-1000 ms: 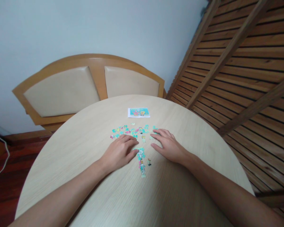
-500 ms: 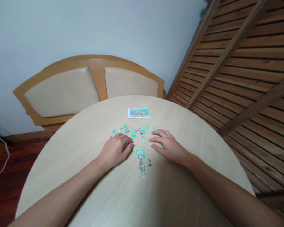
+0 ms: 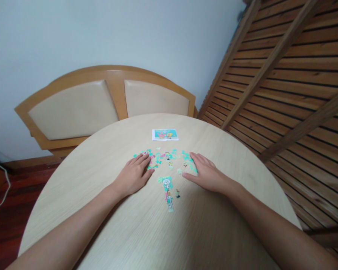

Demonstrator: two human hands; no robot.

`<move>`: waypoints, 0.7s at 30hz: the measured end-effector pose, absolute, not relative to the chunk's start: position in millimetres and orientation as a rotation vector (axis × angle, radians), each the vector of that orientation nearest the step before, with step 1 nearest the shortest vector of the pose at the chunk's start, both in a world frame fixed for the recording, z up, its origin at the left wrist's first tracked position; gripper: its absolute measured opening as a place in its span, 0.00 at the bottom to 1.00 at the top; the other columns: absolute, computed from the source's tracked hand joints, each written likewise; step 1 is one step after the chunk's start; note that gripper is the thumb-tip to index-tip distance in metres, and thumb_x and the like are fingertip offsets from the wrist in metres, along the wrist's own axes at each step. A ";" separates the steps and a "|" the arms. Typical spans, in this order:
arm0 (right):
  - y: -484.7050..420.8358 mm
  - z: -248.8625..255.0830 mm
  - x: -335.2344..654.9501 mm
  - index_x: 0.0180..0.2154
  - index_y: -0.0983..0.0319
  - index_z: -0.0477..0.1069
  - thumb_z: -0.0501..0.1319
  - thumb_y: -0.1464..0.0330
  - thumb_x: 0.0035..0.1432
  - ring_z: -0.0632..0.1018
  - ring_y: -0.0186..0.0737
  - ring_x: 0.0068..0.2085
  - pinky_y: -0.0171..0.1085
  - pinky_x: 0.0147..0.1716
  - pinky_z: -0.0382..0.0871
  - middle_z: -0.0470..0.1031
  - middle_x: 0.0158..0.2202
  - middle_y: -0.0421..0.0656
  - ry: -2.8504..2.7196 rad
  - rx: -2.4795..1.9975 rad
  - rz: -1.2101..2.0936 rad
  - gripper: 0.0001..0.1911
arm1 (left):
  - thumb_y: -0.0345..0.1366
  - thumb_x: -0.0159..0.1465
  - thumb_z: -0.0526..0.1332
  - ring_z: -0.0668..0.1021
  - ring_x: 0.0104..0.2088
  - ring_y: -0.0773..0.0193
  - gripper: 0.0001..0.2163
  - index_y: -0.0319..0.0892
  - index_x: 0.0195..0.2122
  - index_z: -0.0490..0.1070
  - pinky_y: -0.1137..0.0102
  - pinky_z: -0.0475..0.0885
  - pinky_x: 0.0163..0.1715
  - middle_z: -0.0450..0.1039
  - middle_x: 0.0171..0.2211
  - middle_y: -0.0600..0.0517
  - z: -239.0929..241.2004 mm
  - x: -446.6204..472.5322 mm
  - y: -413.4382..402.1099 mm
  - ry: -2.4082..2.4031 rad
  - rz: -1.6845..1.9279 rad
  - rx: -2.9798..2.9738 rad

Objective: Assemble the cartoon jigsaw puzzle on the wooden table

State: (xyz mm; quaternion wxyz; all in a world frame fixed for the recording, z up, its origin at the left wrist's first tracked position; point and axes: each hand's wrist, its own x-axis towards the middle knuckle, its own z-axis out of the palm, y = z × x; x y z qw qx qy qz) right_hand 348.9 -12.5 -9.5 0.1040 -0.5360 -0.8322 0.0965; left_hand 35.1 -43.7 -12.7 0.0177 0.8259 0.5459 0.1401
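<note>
Loose jigsaw puzzle pieces (image 3: 159, 162), mostly turquoise with bits of pink and yellow, lie scattered across the middle of the table. My left hand (image 3: 133, 173) rests flat at their left side, its fingers over some of them and its thumb apart. At the right side my right hand (image 3: 204, 170) lies with outstretched fingers beside more turquoise pieces (image 3: 187, 156), thumb spread toward the middle. Nearer to me is a joined strip of puzzle (image 3: 167, 183) showing a pale cartoon face. A single dark piece (image 3: 178, 194) sits just right of the strip.
Behind the pieces lies a picture card (image 3: 165, 134) with cartoon figures. The round wooden table (image 3: 129, 232) has a padded bench (image 3: 73, 112) beyond it. A slatted wooden panel (image 3: 284, 75) rises on the right, and a white cable (image 3: 8, 183) hangs at far left.
Both hands have moved outward, away from each other. My left hand has uncovered some pieces, and more turquoise ones show beside my right hand. The joined strip stays in place.
</note>
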 end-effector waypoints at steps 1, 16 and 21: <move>-12.0 -10.5 350.8 0.71 0.66 0.52 0.56 0.39 0.59 0.57 0.67 0.71 0.62 0.67 0.54 0.55 0.71 0.59 -2.477 -1.607 0.302 0.51 | 0.48 0.74 0.50 0.63 0.69 0.47 0.27 0.34 0.66 0.64 0.49 0.59 0.67 0.62 0.67 0.38 -12.5 35.4 -44.3 1.687 0.418 2.568; 10.5 0.0 385.2 0.71 0.63 0.55 0.65 0.45 0.57 0.64 0.59 0.69 0.58 0.68 0.57 0.58 0.70 0.57 -2.515 -1.292 0.447 0.49 | 0.36 0.69 0.52 0.78 0.51 0.48 0.14 0.39 0.46 0.76 0.54 0.75 0.52 0.75 0.52 0.40 18.3 37.3 -55.8 1.885 0.441 2.474; 20.8 4.9 403.6 0.62 0.61 0.69 0.70 0.52 0.53 0.71 0.56 0.64 0.56 0.65 0.62 0.69 0.64 0.54 -2.485 -1.278 0.503 0.39 | 0.35 0.68 0.55 0.80 0.43 0.48 0.12 0.39 0.45 0.76 0.59 0.76 0.38 0.76 0.43 0.41 25.3 35.3 -61.4 2.018 0.265 2.427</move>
